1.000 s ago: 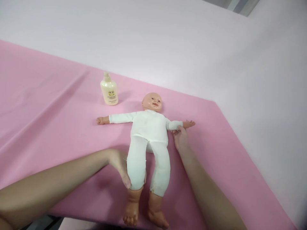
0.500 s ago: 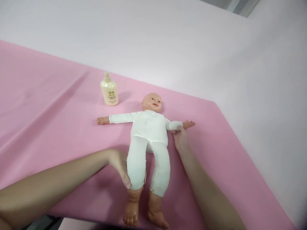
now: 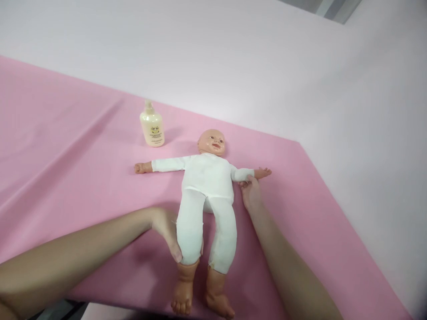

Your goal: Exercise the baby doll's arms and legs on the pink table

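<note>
A baby doll [image 3: 207, 178] in a white suit lies on its back on the pink cloth [image 3: 66, 169], arms spread and bare feet toward me. My left hand [image 3: 168, 233] is wrapped round the lower part of the doll's left-side leg, thumb on the near side and fingers behind the leg. My right hand [image 3: 251, 193] grips the doll's right-side arm at the sleeve, near its wrist.
A cream lotion bottle [image 3: 152, 125] with a pump top stands upright behind the doll's outstretched arm. The pink cloth's near edge runs just below the doll's feet. A pale wall [image 3: 233, 58] rises behind and to the right.
</note>
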Motion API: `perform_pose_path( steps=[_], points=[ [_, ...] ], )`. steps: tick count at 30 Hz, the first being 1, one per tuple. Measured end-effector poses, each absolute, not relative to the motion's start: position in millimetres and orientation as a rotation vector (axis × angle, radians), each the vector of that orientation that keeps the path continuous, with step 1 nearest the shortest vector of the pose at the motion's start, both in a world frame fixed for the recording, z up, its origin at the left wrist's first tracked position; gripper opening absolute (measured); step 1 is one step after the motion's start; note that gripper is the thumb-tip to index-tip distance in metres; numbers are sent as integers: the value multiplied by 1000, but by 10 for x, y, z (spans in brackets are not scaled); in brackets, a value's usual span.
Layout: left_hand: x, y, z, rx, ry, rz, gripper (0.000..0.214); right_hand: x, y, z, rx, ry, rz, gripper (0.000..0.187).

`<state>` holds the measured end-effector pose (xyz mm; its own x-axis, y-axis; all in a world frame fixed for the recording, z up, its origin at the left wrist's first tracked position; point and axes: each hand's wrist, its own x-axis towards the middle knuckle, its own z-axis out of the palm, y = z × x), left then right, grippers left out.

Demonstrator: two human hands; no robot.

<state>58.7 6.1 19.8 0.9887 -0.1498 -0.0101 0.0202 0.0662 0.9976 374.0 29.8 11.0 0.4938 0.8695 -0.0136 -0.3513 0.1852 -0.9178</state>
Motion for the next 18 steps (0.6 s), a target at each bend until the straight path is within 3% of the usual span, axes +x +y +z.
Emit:
perform_pose_path(
  steps=[6,18],
  points=[
    [573,70,197,1515,-112,-122,72,3687,281,201,-1063,-460,967,73],
    [594,67,177,1502,-137,-107,71,3700,261,197,-1073,-533,973,74]
  ],
)
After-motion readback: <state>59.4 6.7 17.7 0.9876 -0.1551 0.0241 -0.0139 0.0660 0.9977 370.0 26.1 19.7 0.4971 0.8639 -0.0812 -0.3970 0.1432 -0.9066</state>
